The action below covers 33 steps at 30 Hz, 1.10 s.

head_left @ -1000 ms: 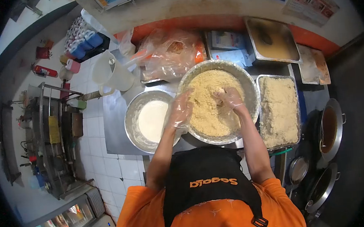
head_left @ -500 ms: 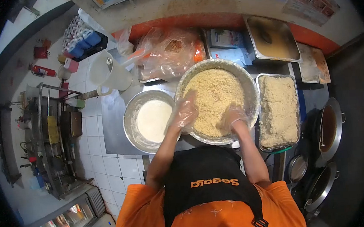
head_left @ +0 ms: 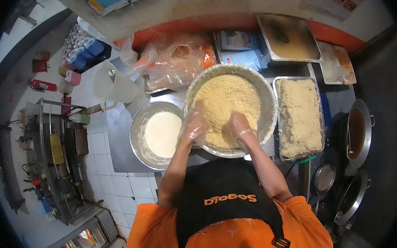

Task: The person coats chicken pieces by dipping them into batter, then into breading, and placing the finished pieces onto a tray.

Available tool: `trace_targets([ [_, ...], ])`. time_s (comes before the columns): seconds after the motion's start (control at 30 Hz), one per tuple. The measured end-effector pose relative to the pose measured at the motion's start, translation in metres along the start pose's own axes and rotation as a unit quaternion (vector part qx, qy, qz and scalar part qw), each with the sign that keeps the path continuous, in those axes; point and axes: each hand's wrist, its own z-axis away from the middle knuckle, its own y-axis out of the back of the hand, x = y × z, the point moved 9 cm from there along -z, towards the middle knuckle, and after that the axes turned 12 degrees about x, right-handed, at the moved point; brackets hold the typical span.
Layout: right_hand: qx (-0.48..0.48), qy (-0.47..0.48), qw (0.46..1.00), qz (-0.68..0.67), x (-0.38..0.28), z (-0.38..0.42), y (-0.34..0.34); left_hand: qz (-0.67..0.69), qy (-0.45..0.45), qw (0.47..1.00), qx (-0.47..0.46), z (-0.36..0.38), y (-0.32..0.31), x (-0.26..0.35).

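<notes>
A large metal bowl (head_left: 267,101) full of yellow breadcrumbs (head_left: 228,99) stands in the middle of the steel counter. Both my hands wear thin clear plastic gloves. My left hand (head_left: 194,125) rests at the bowl's left rim, fingers spread over the crumbs. My right hand (head_left: 239,125) is pushed into the crumbs near the bowl's front, fingers partly buried. To the left sits a smaller metal bowl (head_left: 137,128) holding white batter (head_left: 162,134). I cannot tell whether anything lies under the crumbs in my hands.
A rectangular tray (head_left: 299,115) heaped with crumbed food stands right of the big bowl. Behind are a plastic bag (head_left: 175,61), a white jug (head_left: 113,86) and a metal pan (head_left: 288,39). Woks (head_left: 358,131) hang at the right. A wire rack (head_left: 55,152) stands on the tiled floor at the left.
My right hand drew back from the middle of the crumbs to the bowl's near side and then shifted left. My left hand stayed at the left rim.
</notes>
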Motion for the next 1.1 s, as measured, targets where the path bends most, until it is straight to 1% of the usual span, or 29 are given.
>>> trace_targets([
  [0.03,0.023,0.016,0.998,-0.049,-0.005,-0.01,0.006,0.021,-0.06,0.994,0.091,0.001,0.016,0.013],
  [0.07,-0.066,-0.053,0.993,-0.078,-0.031,0.0,0.046,0.039,-0.118,0.975,0.184,0.004,0.034,0.024],
  [0.1,-0.067,-0.055,0.993,-0.08,-0.029,0.003,0.033,0.039,-0.119,0.975,0.181,0.006,0.04,0.033],
  [0.13,0.076,0.03,0.995,-0.058,-0.037,-0.002,0.04,0.054,-0.071,0.984,0.157,0.001,0.047,0.039],
  [0.17,0.217,0.115,0.969,-0.034,-0.058,0.001,0.064,0.07,-0.021,0.988,0.133,-0.004,0.05,0.038],
  [0.2,0.114,0.244,0.881,0.388,-0.079,0.002,0.03,0.069,-0.021,0.988,0.133,-0.008,0.048,0.034],
  [0.23,0.114,0.244,0.882,0.388,-0.072,-0.004,0.013,0.019,-0.117,0.977,0.179,-0.012,0.049,0.044],
  [0.27,0.13,0.25,0.929,0.24,-0.062,-0.008,-0.012,-0.029,-0.211,0.952,0.219,-0.007,0.048,0.059],
  [0.3,0.145,0.248,0.954,0.086,-0.057,-0.007,-0.023,-0.028,-0.212,0.953,0.214,-0.006,0.045,0.063],
  [0.37,0.119,0.238,0.961,0.08,-0.051,-0.012,-0.016,-0.087,-0.095,0.989,-0.066,-0.018,-0.008,0.048],
  [0.4,0.121,0.29,0.937,0.152,-0.047,-0.008,-0.016,-0.23,-0.203,0.947,-0.096,-0.008,-0.018,0.061],
  [0.43,0.129,0.342,0.903,0.226,-0.043,-0.013,-0.013,-0.232,-0.202,0.947,-0.091,-0.013,-0.014,0.063],
  [0.47,0.132,0.343,0.902,0.226,-0.043,-0.015,0.007,-0.248,-0.204,0.944,-0.072,-0.016,-0.008,0.065],
  [0.5,0.112,0.223,0.963,0.101,-0.033,-0.018,0.044,-0.262,-0.207,0.941,-0.057,-0.013,-0.005,0.066],
  [0.53,0.09,0.097,0.991,-0.023,-0.015,-0.023,0.066,-0.262,-0.208,0.941,-0.055,-0.011,-0.012,0.06],
  [0.57,0.098,0.101,0.99,-0.02,-0.002,-0.035,0.062,-0.254,-0.224,0.941,-0.017,-0.015,-0.015,0.054],
  [0.6,0.16,0.111,0.981,-0.023,0.014,-0.043,0.056,-0.244,-0.241,0.939,0.014,-0.016,-0.021,0.048],
  [0.63,0.213,0.114,0.97,-0.027,0.027,-0.035,0.049,-0.242,-0.245,0.939,0.004,-0.008,-0.021,0.049],
  [0.67,0.156,-0.014,0.984,-0.088,0.027,-0.035,0.048,-0.25,-0.245,0.937,-0.007,-0.006,-0.016,0.053],
  [0.73,0.07,-0.024,0.997,-0.019,0.029,-0.049,0.004,-0.267,-0.257,0.929,-0.012,-0.021,-0.003,0.064],
  [0.8,0.056,-0.126,0.986,-0.091,0.014,-0.043,0.013,-0.197,-0.241,0.95,-0.005,-0.022,-0.001,0.061],
  [0.83,0.107,-0.099,0.945,-0.292,0.012,-0.042,0.003,-0.12,-0.201,0.967,-0.099,-0.033,-0.004,0.054],
  [0.87,0.159,-0.059,0.863,-0.476,0.016,-0.04,-0.01,-0.067,-0.26,0.962,0.04,-0.026,0.02,0.056],
  [0.9,0.184,-0.05,0.938,-0.289,0.015,-0.053,-0.018,0.097,-0.138,0.986,-0.011,-0.031,0.011,0.025],
  [0.93,0.196,-0.042,0.975,-0.091,0.017,-0.067,-0.016,-0.047,-0.233,0.968,0.076,-0.02,0.053,0.07],
  [0.97,0.204,-0.057,0.973,-0.092,0.022,-0.058,-0.002,-0.044,-0.247,0.966,0.067,-0.012,0.07,0.091],
  [1.03,0.148,-0.045,0.947,-0.283,0.003,-0.044,0.024,0.03,-0.134,0.988,0.063,-0.008,0.094,0.091],
  [1.07,0.113,-0.039,0.931,-0.345,0.001,-0.046,0.024,0.049,-0.181,0.978,0.095,0.0,0.098,0.09],
  [1.1,0.112,-0.038,0.931,-0.346,0.004,-0.044,0.027,0.047,-0.18,0.978,0.096,0.007,0.093,0.082],
])
